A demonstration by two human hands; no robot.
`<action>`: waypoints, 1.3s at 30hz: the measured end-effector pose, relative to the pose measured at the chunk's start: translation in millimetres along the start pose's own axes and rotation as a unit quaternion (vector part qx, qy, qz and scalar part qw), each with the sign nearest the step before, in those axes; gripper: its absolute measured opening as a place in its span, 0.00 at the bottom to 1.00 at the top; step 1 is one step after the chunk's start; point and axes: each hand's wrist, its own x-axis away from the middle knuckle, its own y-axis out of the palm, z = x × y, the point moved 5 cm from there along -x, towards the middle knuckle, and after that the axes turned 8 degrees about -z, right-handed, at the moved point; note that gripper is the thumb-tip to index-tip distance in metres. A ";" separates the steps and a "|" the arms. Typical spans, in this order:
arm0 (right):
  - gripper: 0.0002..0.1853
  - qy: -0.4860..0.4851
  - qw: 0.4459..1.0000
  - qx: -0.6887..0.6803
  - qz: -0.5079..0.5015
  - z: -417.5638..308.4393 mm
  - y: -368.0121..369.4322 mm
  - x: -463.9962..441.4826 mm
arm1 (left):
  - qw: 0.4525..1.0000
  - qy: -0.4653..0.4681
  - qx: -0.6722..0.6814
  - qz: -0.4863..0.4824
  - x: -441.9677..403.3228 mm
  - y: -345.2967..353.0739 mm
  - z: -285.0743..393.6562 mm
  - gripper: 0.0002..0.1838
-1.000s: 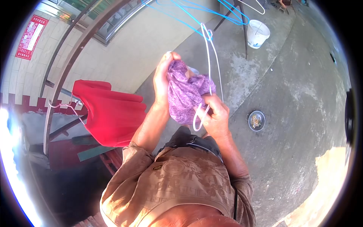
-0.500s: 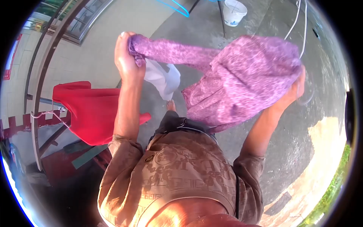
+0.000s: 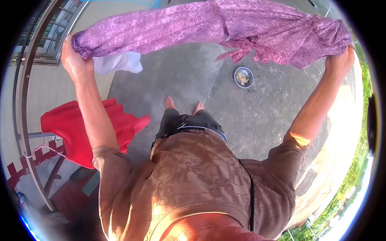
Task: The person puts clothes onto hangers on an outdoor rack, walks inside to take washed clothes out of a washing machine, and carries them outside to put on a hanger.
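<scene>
A purple patterned garment [image 3: 169, 30] is stretched wide across the top of the view, at arm's length in front of me. My left hand [image 3: 76, 60] is closed around its gathered, cuff-like end. At the other end, my right hand [image 3: 341, 61] grips the bunched cloth, though the fabric partly covers its fingers. A seam runs down near the middle, and a ruffled, knotted-looking part hangs below it. Just right of my left wrist, a white cloth [image 3: 120, 63] shows beneath the purple garment. Below my left forearm hangs a red garment [image 3: 86, 134].
A metal pan [image 3: 243, 86] with food-like bits sits on the concrete floor [image 3: 181, 76] ahead. At the left stands a metal frame [image 3: 27, 92] with a cord tied to it, beside a tiled wall [image 3: 48, 82]. Greenery [image 3: 349, 186] borders the right side.
My hands have moved apart, the left further left and the right further right and up. The purple garment has gone from bunched to spread out. The pan has come into view.
</scene>
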 end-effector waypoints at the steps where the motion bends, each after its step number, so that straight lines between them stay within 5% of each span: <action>1: 0.13 0.006 1.000 0.010 0.002 -5.4 -1.3 -5.2 | 1.000 0.001 0.006 -0.007 -5.9 -2.3 -1.8 0.14; 7: 0.14 0.105 0.994 -0.013 0.012 -14.6 -8.5 -32.7 | 0.998 -0.052 -0.006 -0.031 -54.0 -33.3 -44.8 0.12; 9: 0.15 0.187 0.970 -0.136 -0.073 -19.1 10.3 -29.6 | 0.997 -0.072 -0.005 -0.014 -66.5 -43.8 -65.9 0.12; 17: 0.11 0.070 0.881 -0.331 -0.331 -101.8 90.1 -22.7 | 0.981 -0.192 0.019 -0.037 -39.6 -47.9 -120.5 0.09; 21: 0.12 0.040 0.846 -0.379 -0.372 -114.9 96.6 -32.5 | 0.989 -0.146 -0.025 -0.020 36.8 -21.4 -82.8 0.09; 27: 0.12 0.042 0.804 -0.434 -0.405 -120.4 91.0 -56.4 | 0.948 -0.114 0.058 -0.292 133.7 116.2 -49.4 0.21; 33: 0.12 0.065 0.791 -0.451 -0.408 -111.1 85.6 -56.1 | 0.901 0.052 -0.097 -0.419 118.5 221.6 -27.7 0.36; 37: 0.12 0.096 0.804 -0.441 -0.387 -90.7 78.3 -36.0 | 0.889 0.089 -0.038 -0.448 128.3 282.5 -25.0 0.26; 38: 0.12 0.106 0.808 -0.438 -0.380 -84.3 76.4 -30.4 | 0.853 0.044 0.014 -0.520 120.1 296.3 -54.3 0.42; 39: 0.12 0.112 0.812 -0.434 -0.374 -78.0 74.5 -25.1 | 0.849 0.042 0.013 -0.526 121.9 306.3 -55.6 0.42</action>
